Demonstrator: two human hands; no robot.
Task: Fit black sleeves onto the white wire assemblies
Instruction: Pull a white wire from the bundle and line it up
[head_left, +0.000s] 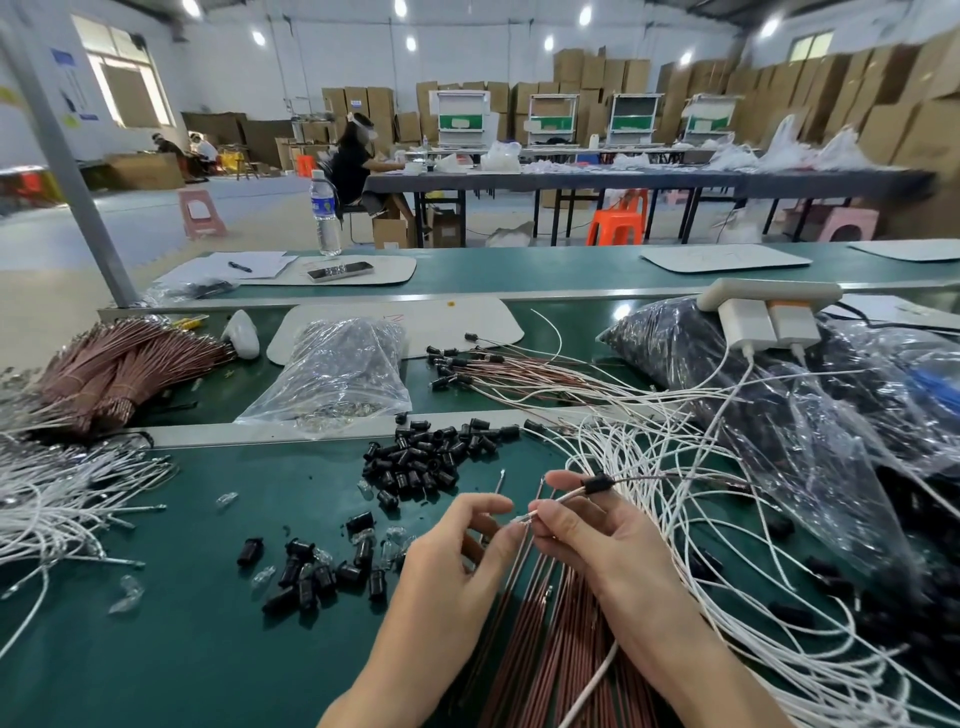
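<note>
Right hand (597, 540) fingers pinch the wire assembly (563, 498) just below its black sleeve (597, 484). Left hand (452, 551) fingers, curled, pinch the assembly's metal tip, farther from that sleeve.

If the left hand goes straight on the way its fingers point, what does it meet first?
Most likely the wire end held by the right hand, just ahead of the left hand; depth is unclear.
</note>
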